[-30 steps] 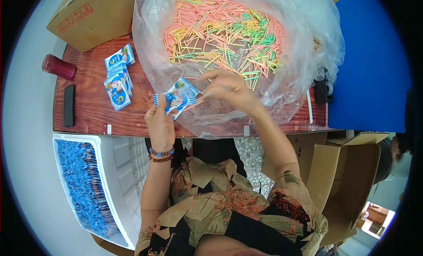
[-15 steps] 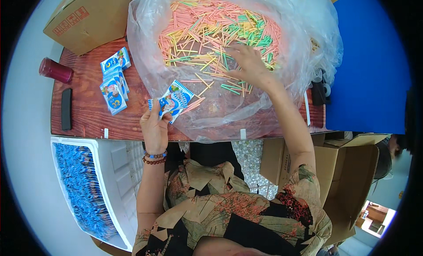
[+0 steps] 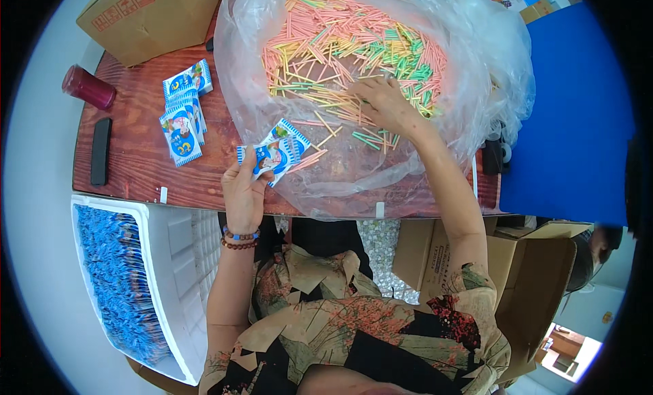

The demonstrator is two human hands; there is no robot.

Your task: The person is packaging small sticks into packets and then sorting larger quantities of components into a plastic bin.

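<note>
My left hand is closed on small blue-and-white printed packets, overlapping at the edge of a clear plastic bag. Thumb and fingers pinch their near end. Thin pink, yellow and green sticks lie heaped on the spread bag. Over the near side of the heap, my right hand reaches in with fingers stretched to the left and their tips touching sticks. Its thumb is apart from the fingers, and the palm is hidden. A few pink sticks lie right beside the held packets.
A fanned stack of similar packets lies on the red-brown table. Around it are a dark red cup, a black bar-shaped object and a cardboard box. A white foam box full of blue packets stands at lower left.
My right hand has gone from spread fingers above the heap to fingers closer together, touching the sticks. My left hand still holds the packets. The whole view has shifted slightly.
</note>
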